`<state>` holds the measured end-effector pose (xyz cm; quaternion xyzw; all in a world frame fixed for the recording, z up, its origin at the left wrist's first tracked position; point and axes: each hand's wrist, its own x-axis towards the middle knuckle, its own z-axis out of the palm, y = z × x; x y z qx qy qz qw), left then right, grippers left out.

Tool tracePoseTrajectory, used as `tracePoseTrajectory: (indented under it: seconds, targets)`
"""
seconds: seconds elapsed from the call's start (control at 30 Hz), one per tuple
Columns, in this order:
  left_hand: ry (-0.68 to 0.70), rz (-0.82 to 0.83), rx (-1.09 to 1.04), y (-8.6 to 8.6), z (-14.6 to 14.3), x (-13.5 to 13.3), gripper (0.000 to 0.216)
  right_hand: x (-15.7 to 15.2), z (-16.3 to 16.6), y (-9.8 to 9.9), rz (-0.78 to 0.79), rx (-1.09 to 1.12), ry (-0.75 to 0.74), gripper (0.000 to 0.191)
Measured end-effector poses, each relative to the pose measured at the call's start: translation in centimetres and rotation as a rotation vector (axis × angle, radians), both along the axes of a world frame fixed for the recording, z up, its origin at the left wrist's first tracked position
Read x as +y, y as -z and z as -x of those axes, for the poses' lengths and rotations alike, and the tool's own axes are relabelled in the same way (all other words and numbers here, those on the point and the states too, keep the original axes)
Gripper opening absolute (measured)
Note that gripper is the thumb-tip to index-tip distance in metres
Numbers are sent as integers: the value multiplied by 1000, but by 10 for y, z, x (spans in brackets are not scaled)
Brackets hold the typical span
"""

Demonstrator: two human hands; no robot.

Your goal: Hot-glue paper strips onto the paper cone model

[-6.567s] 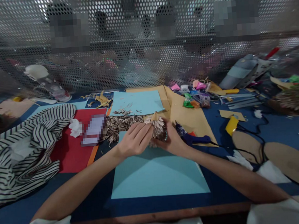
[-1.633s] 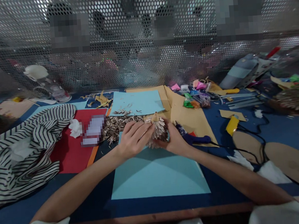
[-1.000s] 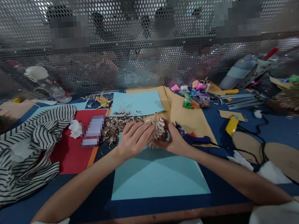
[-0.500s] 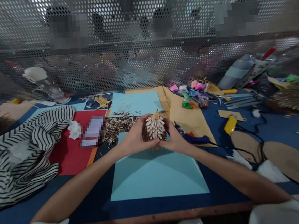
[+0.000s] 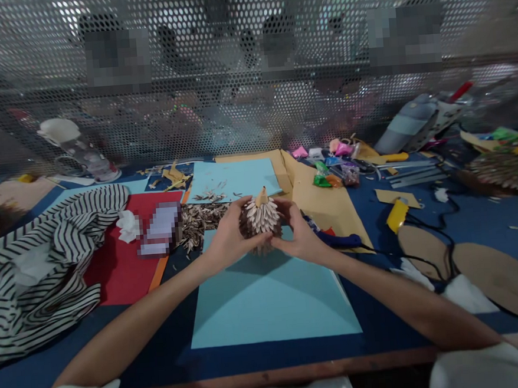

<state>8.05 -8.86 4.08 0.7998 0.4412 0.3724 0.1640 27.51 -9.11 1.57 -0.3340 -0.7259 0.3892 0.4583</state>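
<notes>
Both hands hold a round craft hedgehog (image 5: 263,218), covered in overlapping striped seed husks with a tan pointed snout turned up and away from me. My left hand (image 5: 233,234) is wrapped round its left side, and my right hand (image 5: 299,232) closes on its right side. The two thumbs meet near its lower front. Below it lies a light blue sheet (image 5: 271,305). A pile of seed husks (image 5: 194,225) is beside my left hand, and a blue glue gun (image 5: 342,239) lies right of my right hand.
Left are a striped cloth (image 5: 67,243), a red sheet (image 5: 113,266) and a blurred-out phone (image 5: 160,229). Right lie a yellow cutter (image 5: 397,214), black cord and cardboard discs (image 5: 499,275). Small coloured packets (image 5: 328,174) and a bottle (image 5: 407,124) stand before the perforated metal screen (image 5: 236,119).
The craft hedgehog has shifted slightly left and up in my hands, and its snout has tipped a little. My fingers have moved a bit around it.
</notes>
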Motion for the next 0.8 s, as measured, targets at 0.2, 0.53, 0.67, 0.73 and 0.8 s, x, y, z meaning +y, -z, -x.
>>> tracePoseTrajectory:
  seconds: [0.2,0.53,0.67,0.73,0.8]
  targets:
    - [2,9,-4,-1,0,-1,71,-2,-1,0,12,-40,7,71]
    - [-19,14,19,1,-1,-2,71,-2,-2,3,-7,-37,20,67]
    - [-27,-50,36,7,-1,-2,69,-1,-4,-2,-45,-11,33,61]
    - [-32,-76,32,11,-2,-2,69,0,-7,-6,-44,-26,76,57]
    - [-43,-88,19,16,-3,-2,70,1,-12,-9,-42,-80,152,55]
